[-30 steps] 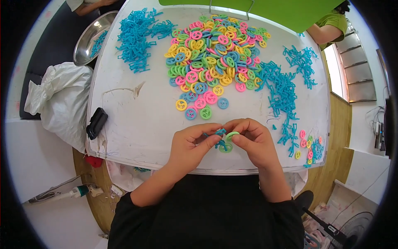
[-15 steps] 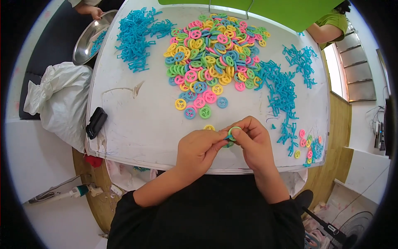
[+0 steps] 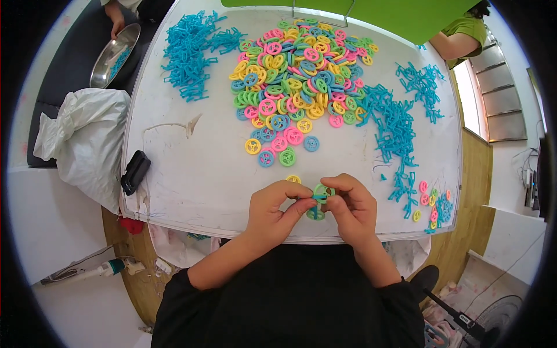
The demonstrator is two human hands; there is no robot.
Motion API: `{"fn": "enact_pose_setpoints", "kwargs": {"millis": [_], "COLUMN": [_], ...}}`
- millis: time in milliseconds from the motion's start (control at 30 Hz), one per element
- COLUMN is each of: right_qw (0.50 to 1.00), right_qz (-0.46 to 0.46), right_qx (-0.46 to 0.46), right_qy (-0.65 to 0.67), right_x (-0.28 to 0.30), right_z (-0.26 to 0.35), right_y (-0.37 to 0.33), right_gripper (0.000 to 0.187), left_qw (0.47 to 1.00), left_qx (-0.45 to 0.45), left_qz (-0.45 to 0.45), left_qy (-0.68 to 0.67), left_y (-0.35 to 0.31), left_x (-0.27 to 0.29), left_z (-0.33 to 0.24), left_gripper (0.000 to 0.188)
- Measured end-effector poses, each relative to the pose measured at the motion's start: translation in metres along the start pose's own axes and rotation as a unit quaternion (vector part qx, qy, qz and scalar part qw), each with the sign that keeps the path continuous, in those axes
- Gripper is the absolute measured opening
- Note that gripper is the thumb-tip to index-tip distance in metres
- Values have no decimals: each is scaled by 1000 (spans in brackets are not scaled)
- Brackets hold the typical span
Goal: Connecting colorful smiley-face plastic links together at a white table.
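Close to the near edge of the table, my left hand (image 3: 277, 210) pinches a small blue plastic frame piece (image 3: 319, 198) between thumb and fingertips. A light green toy wheel (image 3: 322, 190) is at the frame piece, and the thumb and fingers of my right hand (image 3: 352, 210) close on its rim. Just below, between the hands, hangs another green wheel (image 3: 316, 215) with a blue part across it. Whether the upper wheel is fixed to the frame piece I cannot tell. A yellow wheel (image 3: 293, 179) lies on the table just beyond my left fingers.
A big heap of coloured wheels (image 3: 301, 69) covers the table's far middle. Blue frame pieces lie in a left pile (image 3: 188, 52) and a right pile (image 3: 394, 127). Wheeled pieces (image 3: 438, 206) lie at the right corner. Another person's hand (image 3: 117, 28) holds a metal bowl (image 3: 100, 75) at far left.
My hands have tilted and drawn slightly apart, so the upper green wheel and the lower one show more fully. The other person's metal bowl has moved left, away from the table.
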State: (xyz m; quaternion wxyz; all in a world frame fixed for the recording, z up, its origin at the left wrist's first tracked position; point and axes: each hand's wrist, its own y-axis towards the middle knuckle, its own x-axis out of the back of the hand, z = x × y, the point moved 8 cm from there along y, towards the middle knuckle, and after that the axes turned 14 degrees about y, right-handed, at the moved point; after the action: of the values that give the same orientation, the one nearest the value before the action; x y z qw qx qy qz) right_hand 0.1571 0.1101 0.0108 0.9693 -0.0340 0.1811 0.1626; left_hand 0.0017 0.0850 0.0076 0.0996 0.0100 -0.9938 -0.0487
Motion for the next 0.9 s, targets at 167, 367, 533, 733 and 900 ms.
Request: {"fn": "enact_pose_setpoints", "kwargs": {"millis": [167, 367, 533, 733, 900], "right_qw": [1000, 996, 876, 964, 994], "right_qz": [-12, 41, 90, -55, -7], "right_qx": [-3, -22, 201, -186, -107], "right_qy": [19, -74, -430, 183, -29], "right_x": [-1, -2, -30, -1, 14], "right_z": [1, 7, 38, -14, 15], "right_y": [-3, 1, -3, -7, -25], "right_gripper": [34, 36, 34, 25, 18], "left_qw": [1000, 1000, 994, 992, 974], "left_qx": [-5, 7, 85, -79, -143], "left_qz": [-3, -17, -39, -27, 107], "left_qy": [-1, -12, -55, 90, 142], "left_y": [0, -4, -7, -7, -6], "left_x": [2, 2, 1, 3, -20], "left_z": [-1, 3, 14, -8, -27], "left_gripper": [11, 12, 12, 17, 30]}}
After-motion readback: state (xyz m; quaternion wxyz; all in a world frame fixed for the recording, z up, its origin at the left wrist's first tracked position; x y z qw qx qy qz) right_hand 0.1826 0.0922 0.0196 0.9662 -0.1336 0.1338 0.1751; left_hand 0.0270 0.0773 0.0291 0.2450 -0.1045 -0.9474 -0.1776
